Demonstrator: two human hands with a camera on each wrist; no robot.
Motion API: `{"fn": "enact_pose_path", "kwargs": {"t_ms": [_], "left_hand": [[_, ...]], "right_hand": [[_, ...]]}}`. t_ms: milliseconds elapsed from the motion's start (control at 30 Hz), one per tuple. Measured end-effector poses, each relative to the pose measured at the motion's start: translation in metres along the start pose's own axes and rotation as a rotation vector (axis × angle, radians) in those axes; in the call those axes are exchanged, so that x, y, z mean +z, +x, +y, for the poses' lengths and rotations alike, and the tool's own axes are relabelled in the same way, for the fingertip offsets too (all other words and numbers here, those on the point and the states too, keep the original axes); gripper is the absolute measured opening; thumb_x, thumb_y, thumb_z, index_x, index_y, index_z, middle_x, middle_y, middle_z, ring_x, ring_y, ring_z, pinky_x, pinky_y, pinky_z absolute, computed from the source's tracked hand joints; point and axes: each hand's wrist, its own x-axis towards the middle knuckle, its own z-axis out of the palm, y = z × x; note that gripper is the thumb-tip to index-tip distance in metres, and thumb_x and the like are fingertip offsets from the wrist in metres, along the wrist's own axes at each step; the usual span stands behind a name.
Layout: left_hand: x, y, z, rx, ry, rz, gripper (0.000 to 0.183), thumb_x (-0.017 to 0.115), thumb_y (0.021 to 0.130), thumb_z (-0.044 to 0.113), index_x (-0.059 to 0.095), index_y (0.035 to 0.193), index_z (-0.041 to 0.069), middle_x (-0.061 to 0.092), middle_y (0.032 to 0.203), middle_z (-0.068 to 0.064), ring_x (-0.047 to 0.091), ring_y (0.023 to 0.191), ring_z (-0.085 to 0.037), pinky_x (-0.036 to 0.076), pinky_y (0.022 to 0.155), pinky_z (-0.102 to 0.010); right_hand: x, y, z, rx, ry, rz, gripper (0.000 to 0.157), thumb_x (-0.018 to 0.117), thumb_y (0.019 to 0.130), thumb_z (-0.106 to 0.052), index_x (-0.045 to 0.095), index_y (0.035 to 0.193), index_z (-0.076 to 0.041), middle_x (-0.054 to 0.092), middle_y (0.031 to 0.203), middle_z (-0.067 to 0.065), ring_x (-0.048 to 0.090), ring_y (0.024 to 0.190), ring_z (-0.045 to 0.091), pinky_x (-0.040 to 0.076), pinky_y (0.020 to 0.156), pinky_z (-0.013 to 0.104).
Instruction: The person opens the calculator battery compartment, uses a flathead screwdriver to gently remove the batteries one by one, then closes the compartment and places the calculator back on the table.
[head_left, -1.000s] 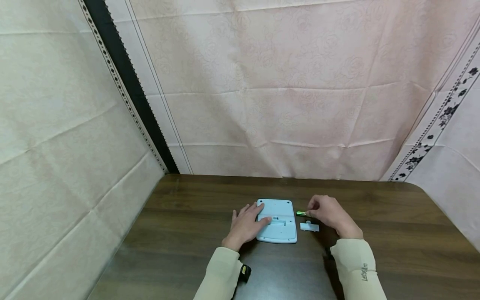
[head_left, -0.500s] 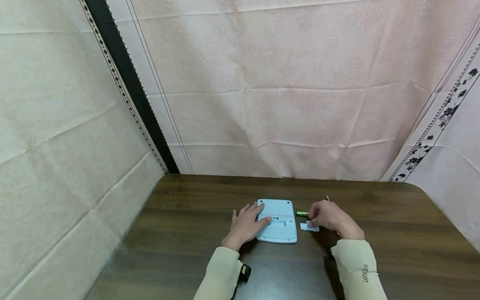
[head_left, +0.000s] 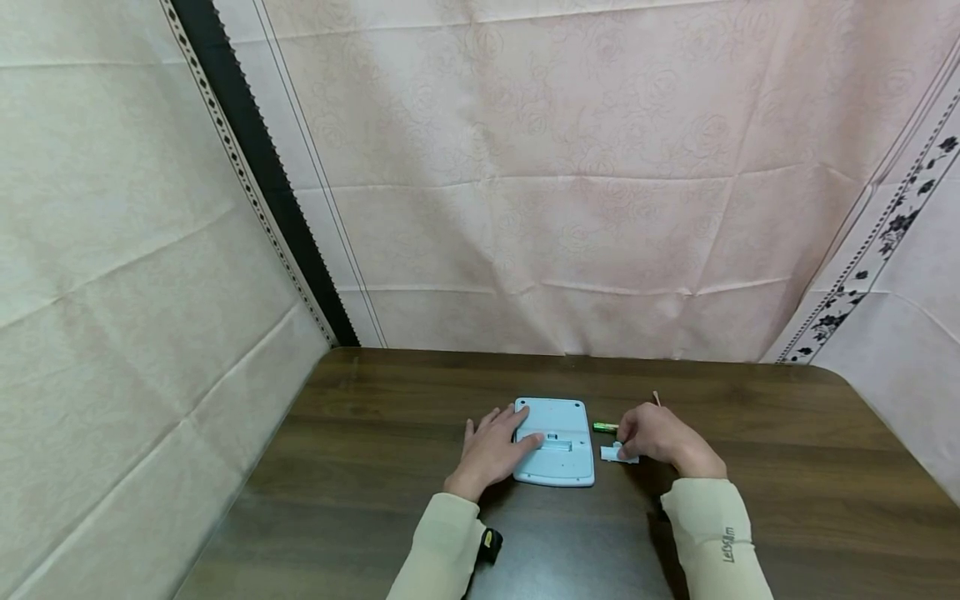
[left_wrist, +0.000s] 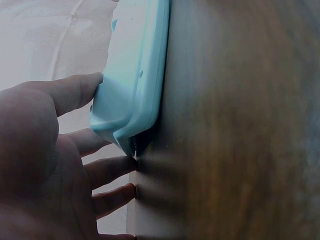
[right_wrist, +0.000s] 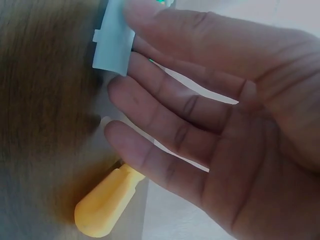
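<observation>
A light-blue flat device [head_left: 562, 467] lies on the table with its back up and its battery compartment uncovered. My left hand [head_left: 491, 454] rests on its left side, thumb on the back and the other fingers spread along the far left edge. In the left wrist view the thumb tip touches the device [left_wrist: 127, 75]. With thumb and fingers, my right hand [head_left: 663, 433] pinches the small light-blue battery cover [head_left: 610, 453], close over the table. The right wrist view shows the battery cover [right_wrist: 112, 50] under the thumb. A green battery [head_left: 604, 427] lies just beyond it.
A yellow-handled tool [right_wrist: 105, 202] lies by the right little finger, its far part hidden behind the fingers. The brown wooden table [head_left: 420, 400] ends at a pale patterned cloth [head_left: 585, 233] behind, with another cloth [head_left: 150, 292] at the left.
My right hand has left the green battery and moved slightly toward me onto the battery cover, which it now pinches. The left hand and the device have stayed still.
</observation>
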Motion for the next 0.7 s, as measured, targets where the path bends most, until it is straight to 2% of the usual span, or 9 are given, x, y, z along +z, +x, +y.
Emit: {"fn": "enact_pose_path", "kwargs": {"t_ms": [267,500,700], "left_hand": [[-0.0001,-0.0004,-0.0006,0.005,-0.003,0.001,0.066,0.058,0.107,0.051,0.050,0.160,0.014,0.041,0.167,-0.014,0.031,0.155,-0.040,0.011,0.121,-0.073],[-0.0006,-0.0012,-0.0001,0.011,-0.014,0.000,0.066,0.058,0.107,0.051,0.049,0.161,0.014,0.040,0.167,-0.015,0.030,0.156,-0.040,0.010,0.122,-0.073],[-0.0012,-0.0016,-0.0007,0.019,-0.013,-0.003,0.066,0.057,0.107,0.051,0.049,0.161,0.014,0.040,0.167,-0.015,0.030,0.156,-0.040,0.009,0.122,-0.073]], "right_hand": [[0.0009,-0.0001,0.0016,-0.019,0.021,0.005,0.018,0.085,0.087,0.000,0.068,0.085,-0.008,0.063,0.081,0.003,0.056,0.076,0.022,0.049,0.070,0.039],[-0.0002,0.0002,0.0033,-0.065,0.032,0.026,0.016,0.073,0.097,0.001,0.068,0.085,-0.009,0.063,0.082,0.002,0.056,0.075,0.021,0.050,0.069,0.039],[-0.0016,0.0005,0.0048,-0.090,0.050,0.048,0.017,0.067,0.100,0.002,0.069,0.088,-0.009,0.062,0.083,0.003,0.056,0.076,0.021,0.051,0.069,0.038]]}}
